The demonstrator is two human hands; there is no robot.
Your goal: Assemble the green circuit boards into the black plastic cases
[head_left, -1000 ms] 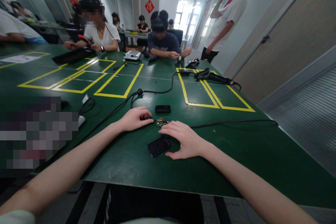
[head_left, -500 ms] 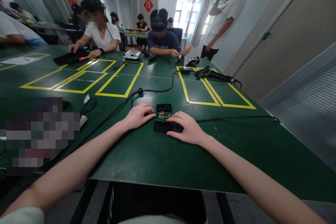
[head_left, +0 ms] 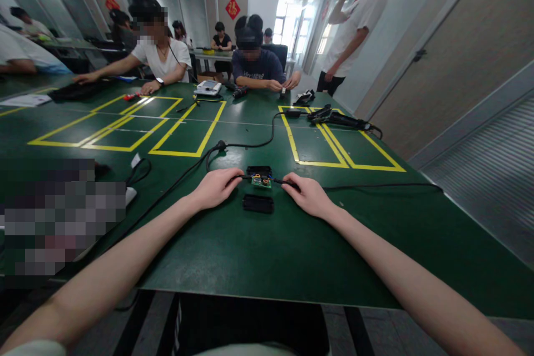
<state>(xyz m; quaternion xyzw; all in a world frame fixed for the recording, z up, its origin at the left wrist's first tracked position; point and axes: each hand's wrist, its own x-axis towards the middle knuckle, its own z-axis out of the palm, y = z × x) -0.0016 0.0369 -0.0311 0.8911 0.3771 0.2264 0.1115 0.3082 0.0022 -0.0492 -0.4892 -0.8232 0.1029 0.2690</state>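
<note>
A small green circuit board (head_left: 261,181) with copper-coloured coils hangs between my hands, a black cable leaving it at each end. My left hand (head_left: 217,186) is closed on the cable at the board's left end. On the other side, my right hand (head_left: 307,193) pinches the right-hand black cable (head_left: 287,182). Just behind the board lies one black plastic case half (head_left: 259,169), partly covered by it. Nearer to me the other case half (head_left: 258,203) rests on the table, its hollow side up, touched by neither hand.
The green table (head_left: 217,250) bears yellow tape rectangles (head_left: 175,154). A long black cord (head_left: 183,169) with a plug runs past my left hand. Black tool-like gear (head_left: 342,119) lies at the far right. Across the table, people (head_left: 258,69) work with their hands.
My right hand has left the board and the near case half and now grips the right cable. The board has risen slightly and overlaps the rear case half. The view has shifted a little.
</note>
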